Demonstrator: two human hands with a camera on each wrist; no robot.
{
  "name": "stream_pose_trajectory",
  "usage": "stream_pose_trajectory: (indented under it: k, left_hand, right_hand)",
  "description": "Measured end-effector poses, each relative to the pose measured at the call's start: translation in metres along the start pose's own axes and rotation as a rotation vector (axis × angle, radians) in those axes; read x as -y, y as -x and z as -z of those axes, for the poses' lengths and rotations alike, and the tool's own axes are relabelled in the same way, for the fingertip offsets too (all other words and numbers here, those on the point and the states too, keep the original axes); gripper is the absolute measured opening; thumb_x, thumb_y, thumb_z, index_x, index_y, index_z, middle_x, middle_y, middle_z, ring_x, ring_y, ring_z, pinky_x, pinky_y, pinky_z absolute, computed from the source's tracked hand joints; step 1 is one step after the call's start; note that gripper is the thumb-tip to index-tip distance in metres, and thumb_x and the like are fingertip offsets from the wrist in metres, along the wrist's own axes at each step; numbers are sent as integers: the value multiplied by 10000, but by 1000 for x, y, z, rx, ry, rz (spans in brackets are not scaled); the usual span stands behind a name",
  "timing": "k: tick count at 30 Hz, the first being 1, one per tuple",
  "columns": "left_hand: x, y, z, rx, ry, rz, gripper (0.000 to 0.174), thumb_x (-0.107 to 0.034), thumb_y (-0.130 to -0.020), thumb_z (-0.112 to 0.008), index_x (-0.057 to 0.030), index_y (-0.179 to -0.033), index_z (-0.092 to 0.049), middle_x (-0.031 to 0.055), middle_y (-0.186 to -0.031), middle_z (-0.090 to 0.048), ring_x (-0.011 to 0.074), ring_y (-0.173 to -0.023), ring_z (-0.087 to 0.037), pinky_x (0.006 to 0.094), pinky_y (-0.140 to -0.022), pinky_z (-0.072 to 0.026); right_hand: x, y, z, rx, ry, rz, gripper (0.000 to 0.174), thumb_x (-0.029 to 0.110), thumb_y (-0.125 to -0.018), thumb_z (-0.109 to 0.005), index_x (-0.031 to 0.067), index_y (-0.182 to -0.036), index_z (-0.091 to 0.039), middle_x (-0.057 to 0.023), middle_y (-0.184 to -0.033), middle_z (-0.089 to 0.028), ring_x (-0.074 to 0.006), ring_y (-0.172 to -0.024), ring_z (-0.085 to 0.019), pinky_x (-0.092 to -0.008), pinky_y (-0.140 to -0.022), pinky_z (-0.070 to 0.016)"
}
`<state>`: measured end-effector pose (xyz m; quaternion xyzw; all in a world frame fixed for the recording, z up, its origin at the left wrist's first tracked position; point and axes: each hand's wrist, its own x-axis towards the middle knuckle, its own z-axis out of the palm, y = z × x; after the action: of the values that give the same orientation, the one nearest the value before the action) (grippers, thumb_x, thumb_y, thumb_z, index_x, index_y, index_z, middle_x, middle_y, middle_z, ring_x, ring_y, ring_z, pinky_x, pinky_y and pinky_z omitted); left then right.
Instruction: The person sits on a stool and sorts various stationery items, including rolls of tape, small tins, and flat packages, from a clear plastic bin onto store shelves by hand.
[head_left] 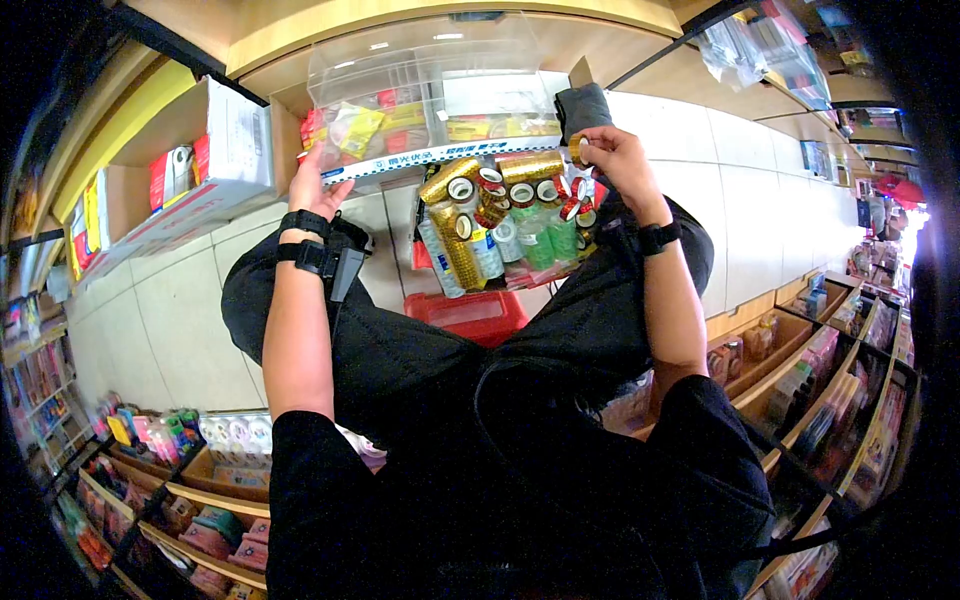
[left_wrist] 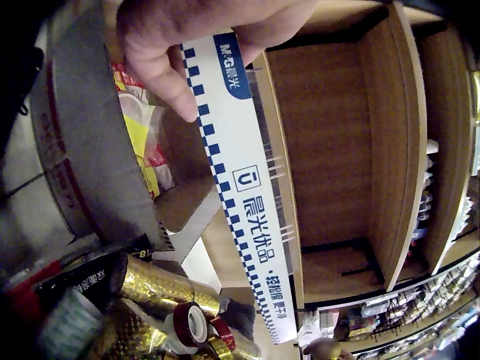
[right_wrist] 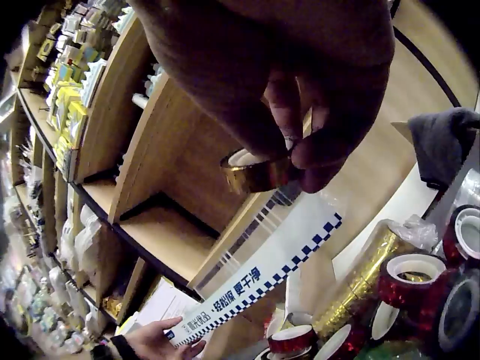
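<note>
The left hand [head_left: 322, 187] grips the left end of a clear plastic display tray, whose white label strip [head_left: 440, 153] has blue checks. Its thumb lies over the strip in the left wrist view, beside the blue logo [left_wrist: 232, 66]. A gold tape roll [right_wrist: 259, 174] is pinched between thumb and fingertips of the right hand [head_left: 618, 160], near the tray's right end. Below the strip, gold rolls [head_left: 455, 250], red-rimmed tape rolls [head_left: 490, 177] and green-tinted rolls [head_left: 562, 238] lie heaped between the person's knees.
A red container [head_left: 465, 316] is on the floor beneath the heap. An open cardboard box [head_left: 235, 150] with packets stands at the left. A dark grey cloth [head_left: 584, 108] hangs near the right hand. Shelves of goods [head_left: 830, 370] stand at the right; more goods [head_left: 215, 535] are lower left.
</note>
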<state>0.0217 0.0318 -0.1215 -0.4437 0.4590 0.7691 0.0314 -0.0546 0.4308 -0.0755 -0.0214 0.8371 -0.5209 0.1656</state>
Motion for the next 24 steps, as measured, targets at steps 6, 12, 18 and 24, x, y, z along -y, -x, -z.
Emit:
stream_pose_trajectory:
  k: [6,12,18,24]
  left_hand:
    - [1,-7,3,26,7,-7,459,-448,-805,-577,-79,-1067,-496,90,-936,-565,188,-753,-565,286,-599,-530]
    - [1,-4,1,-10,-1,-5,437,-442,-808,-577,-85,-1047,-496,88,-914,-573,190,-718,-570,279,-575,-533]
    - [1,-5,2,1,16,-3,413,-423,-803,-593,-95,-1034,-493,86,-877,-572,201,-731,-580,294,-590,-539]
    - [4,-14,6,3,35,5,413,-416,-790,-611,-90,-1014,-494,94,-843,-573,195,-655,-585,291,-529,-552]
  right_hand:
    - [-9,-4,-1,-6,65,65,215,74,-761,-611,-40,-943,-606,-67,-730,-636,-102,-631,-588,-240,-552,-481]
    - [-7,-2,-3,17,120,84,212,96,-745,-620,-12,-927,-613,-94,-762,-637,-142,-671,-606,-277,-620,-490]
    - [5,18,-40,28,603,349,172,142,-704,-605,34,-837,-617,-157,-816,-614,-313,-769,-603,-382,-703,-489]
    - [-11,21,-69,72,905,392,177,172,-677,-581,27,-773,-615,-163,-801,-618,-322,-805,-597,-416,-733,-483]
